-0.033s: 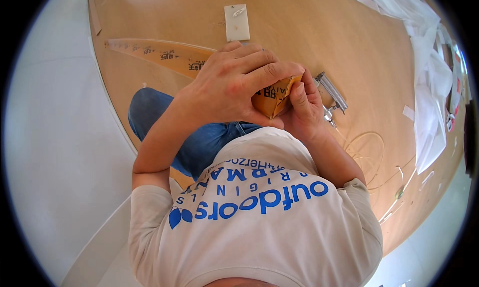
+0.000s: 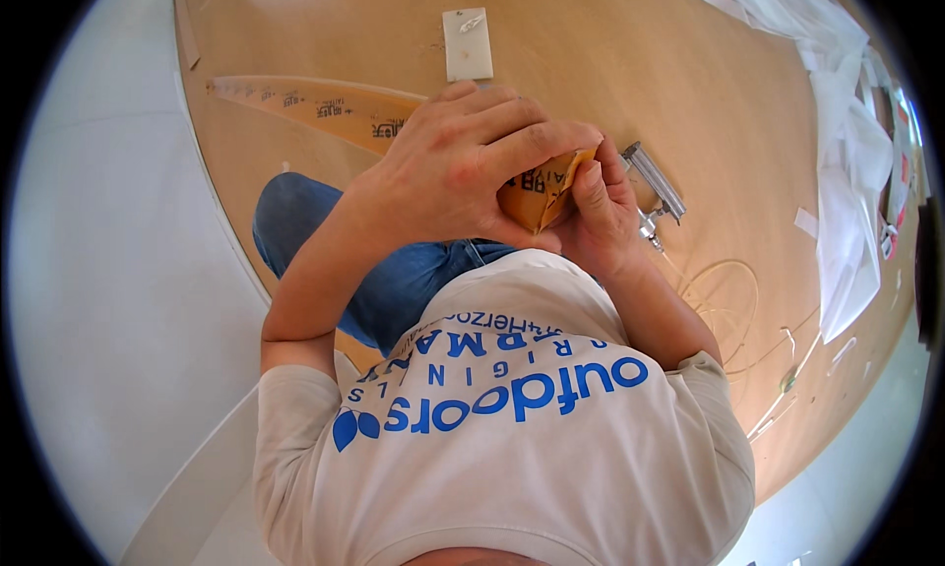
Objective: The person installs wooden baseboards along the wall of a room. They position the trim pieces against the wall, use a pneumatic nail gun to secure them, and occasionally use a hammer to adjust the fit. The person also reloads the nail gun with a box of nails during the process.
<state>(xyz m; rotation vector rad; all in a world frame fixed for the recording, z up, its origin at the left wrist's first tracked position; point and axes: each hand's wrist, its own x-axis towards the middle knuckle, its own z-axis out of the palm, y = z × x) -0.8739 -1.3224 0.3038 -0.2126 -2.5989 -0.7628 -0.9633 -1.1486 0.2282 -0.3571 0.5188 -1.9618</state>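
Observation:
A long orange strip (image 2: 335, 111) with black print runs from the far left in toward my hands, bending or folding at the near end. Its folded, faceted end (image 2: 536, 197) shows between my hands. My left hand (image 2: 458, 162) lies over it from the left, fingers and thumb wrapped round the far and near sides. Against the right edge of the same end, my right hand (image 2: 605, 207) pinches with the thumb and bent fingers. The left palm hides where the strip meets the folded end, so I cannot tell how they join.
A silver metal air tool (image 2: 655, 182) lies just right of my right hand, with a thin clear hose (image 2: 728, 295) coiled nearby. Beyond my hands sits a small white rectangular plate (image 2: 467, 44). White sheeting (image 2: 837, 172) hangs along the right over the brown floor covering (image 2: 669, 54).

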